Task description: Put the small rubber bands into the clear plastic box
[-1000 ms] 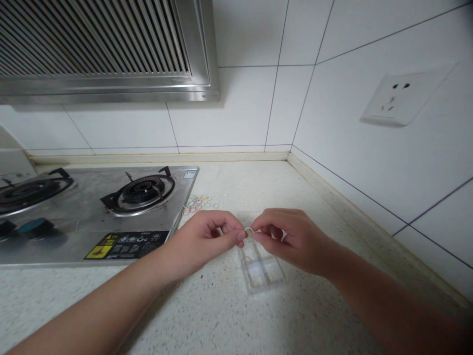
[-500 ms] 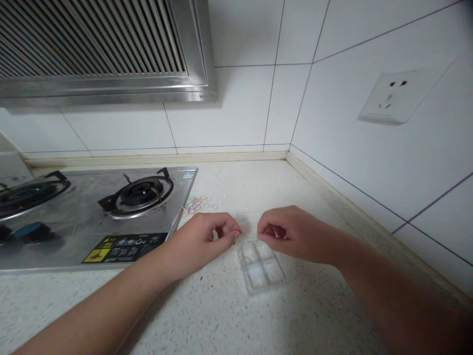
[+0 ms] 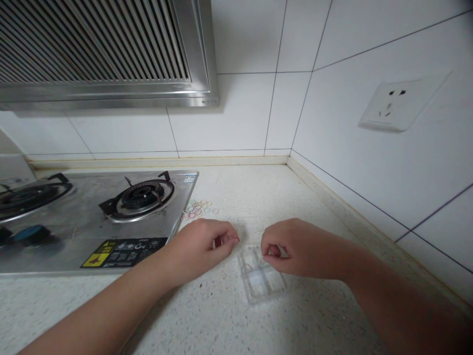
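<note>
Fingers [image 3: 222, 252] pinched on both hands, anything held unclear: right hand [image 3: 295, 249] over clear box [image 3: 258, 283], left hand [image 3: 203, 246] beside.

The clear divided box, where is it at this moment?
In the head view, the clear divided box lies slightly right of centre on the countertop, partly hidden by the right hand.

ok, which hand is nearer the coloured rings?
Left. The left hand is just on the near side of the coloured rings; the right hand is farther off to their right, by the clear compartment box's far right corner.
</note>
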A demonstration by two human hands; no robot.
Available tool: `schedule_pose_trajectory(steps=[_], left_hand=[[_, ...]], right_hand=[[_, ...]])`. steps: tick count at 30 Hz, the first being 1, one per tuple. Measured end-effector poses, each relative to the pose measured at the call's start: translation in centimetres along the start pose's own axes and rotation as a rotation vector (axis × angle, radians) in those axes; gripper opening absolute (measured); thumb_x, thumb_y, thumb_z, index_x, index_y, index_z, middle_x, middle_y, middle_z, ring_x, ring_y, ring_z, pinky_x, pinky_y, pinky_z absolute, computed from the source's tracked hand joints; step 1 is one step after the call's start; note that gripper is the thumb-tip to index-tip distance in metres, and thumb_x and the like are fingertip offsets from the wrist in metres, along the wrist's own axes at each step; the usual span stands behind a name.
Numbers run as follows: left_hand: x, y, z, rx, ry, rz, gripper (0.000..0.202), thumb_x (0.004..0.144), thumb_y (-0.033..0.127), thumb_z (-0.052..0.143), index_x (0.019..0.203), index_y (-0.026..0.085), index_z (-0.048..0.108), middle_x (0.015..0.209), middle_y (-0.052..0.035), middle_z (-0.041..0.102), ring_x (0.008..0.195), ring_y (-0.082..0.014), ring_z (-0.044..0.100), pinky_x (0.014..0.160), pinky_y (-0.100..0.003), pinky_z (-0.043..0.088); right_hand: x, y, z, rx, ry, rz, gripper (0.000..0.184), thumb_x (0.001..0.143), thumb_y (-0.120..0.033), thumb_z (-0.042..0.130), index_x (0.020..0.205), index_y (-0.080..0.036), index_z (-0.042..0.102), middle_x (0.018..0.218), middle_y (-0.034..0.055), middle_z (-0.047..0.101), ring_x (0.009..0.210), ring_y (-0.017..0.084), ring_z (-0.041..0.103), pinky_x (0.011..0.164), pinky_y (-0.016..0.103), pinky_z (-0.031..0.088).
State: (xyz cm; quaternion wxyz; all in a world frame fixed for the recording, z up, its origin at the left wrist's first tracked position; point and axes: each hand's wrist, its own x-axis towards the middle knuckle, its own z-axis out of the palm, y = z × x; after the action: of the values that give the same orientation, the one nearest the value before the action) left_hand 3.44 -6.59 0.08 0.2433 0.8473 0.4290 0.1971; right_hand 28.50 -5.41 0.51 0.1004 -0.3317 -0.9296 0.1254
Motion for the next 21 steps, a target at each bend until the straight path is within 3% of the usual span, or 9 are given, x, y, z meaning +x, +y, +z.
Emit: schedule_pose_trajectory(steps=[14,21], left_hand=[[0.06,-0.11,-0.21,0.023,-0.021,-0.001,0.022,0.093,0.028,0.051,0.086,0.018,0.069,0.072,-0.0007,0.066,0.065,-0.0141,0.057,0.061,-0.025,0.038],[0.05,-0.25,-0.38,0.048,-0.014,0.001,0.023,0.094,0.029,0.050,0.088,0.019,0.070,0.072,-0.0002,0.066,0.065,-0.0136,0.056,0.060,-0.025,0.036]], right_hand=[[-0.03,0.16,0.03,-0.022,0.024,-0.017,0.009,0.076,-0.012,0.059,0.073,-0.020,0.062,0.065,-0.0032,0.061,0.060,0.011,0.051,0.058,0.028,0.029],[0.02,0.02,-0.07,-0.013,0.043,-0.009,0.013,0.085,-0.016,0.057,0.074,-0.019,0.064,0.066,-0.0016,0.063,0.061,0.012,0.051,0.058,0.027,0.030]])
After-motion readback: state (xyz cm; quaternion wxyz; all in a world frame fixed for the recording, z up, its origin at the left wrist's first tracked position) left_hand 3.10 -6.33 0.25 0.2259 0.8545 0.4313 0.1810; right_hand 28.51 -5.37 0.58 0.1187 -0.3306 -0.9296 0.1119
